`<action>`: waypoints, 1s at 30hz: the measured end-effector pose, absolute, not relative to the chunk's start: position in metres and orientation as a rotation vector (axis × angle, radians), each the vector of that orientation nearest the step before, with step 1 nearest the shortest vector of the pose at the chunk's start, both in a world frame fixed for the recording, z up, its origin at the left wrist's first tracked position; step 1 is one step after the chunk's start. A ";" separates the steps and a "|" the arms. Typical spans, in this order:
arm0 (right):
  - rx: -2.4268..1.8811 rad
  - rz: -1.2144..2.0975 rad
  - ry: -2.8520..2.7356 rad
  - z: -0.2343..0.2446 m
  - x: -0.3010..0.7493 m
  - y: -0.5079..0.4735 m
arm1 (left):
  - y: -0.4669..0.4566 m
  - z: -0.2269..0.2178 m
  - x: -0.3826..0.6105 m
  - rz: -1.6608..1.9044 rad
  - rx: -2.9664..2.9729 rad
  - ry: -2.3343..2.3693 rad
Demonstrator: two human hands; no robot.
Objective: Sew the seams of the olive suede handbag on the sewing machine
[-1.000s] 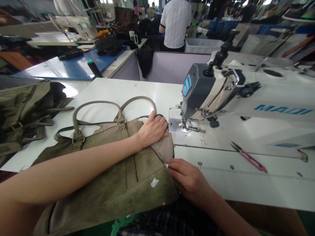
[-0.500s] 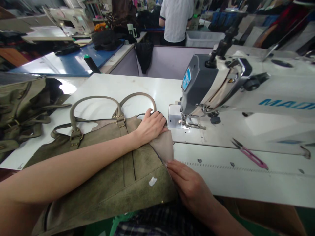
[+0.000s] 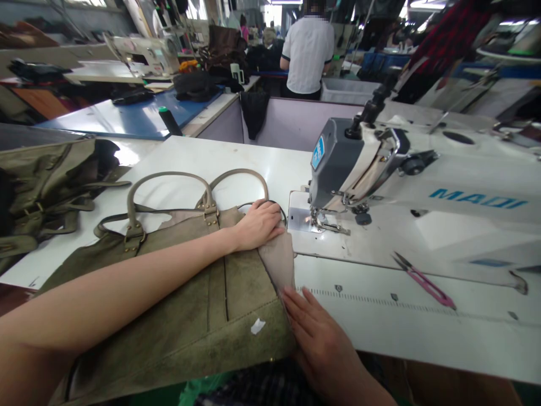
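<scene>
An olive-green handbag point(image 3: 181, 316) with two rounded handles lies across the white table in front of me. Beige lining point(image 3: 279, 260) shows along its right side, and a small white scrap point(image 3: 257, 326) sits on the front panel. My left arm reaches over the bag, and my left hand point(image 3: 260, 224) is closed over its upper right corner, fingertips partly hidden. Lower down, my right hand point(image 3: 316, 327) rests against the right edge with fingers stretched out and slightly apart. Just beyond the left hand stands the sewing machine's needle area point(image 3: 315, 220).
A white sewing machine point(image 3: 422, 186) fills the right side. Pink-handled thread snips point(image 3: 426, 285) lie on the table near a printed ruler scale. More olive bags point(image 3: 42, 192) are piled at left. Behind are a blue-topped table point(image 3: 127, 121) and a person in white point(image 3: 308, 53), back turned.
My right hand's fingers have loosened from the lining edge and spread a little. The left hand stays at the corner, its fingers slightly lower. The camera view has tilted up.
</scene>
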State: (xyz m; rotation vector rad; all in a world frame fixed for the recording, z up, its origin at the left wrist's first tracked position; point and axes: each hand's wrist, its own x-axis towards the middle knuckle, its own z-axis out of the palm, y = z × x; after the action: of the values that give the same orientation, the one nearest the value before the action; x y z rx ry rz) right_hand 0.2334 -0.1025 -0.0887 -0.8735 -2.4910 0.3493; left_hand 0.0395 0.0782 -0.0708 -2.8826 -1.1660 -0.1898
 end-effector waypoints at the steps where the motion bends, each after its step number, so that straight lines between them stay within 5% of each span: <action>1: -0.843 0.311 -2.467 -0.092 0.233 -0.101 | 0.077 -0.071 0.039 -0.208 -2.879 -1.195; 17: -0.734 -0.020 -2.407 -0.086 0.249 -0.020 | 0.155 -0.072 0.081 -0.296 -2.886 -1.190; 30: -0.811 0.075 -2.399 -0.089 0.261 -0.055 | 0.124 -0.081 0.097 -0.363 -2.938 -1.180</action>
State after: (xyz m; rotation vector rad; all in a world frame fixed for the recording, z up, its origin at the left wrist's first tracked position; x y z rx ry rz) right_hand 0.2609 -0.0545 -0.0889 -0.8107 -2.3987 0.0753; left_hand 0.0969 0.1236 -0.0807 -2.9382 -1.1795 -0.3629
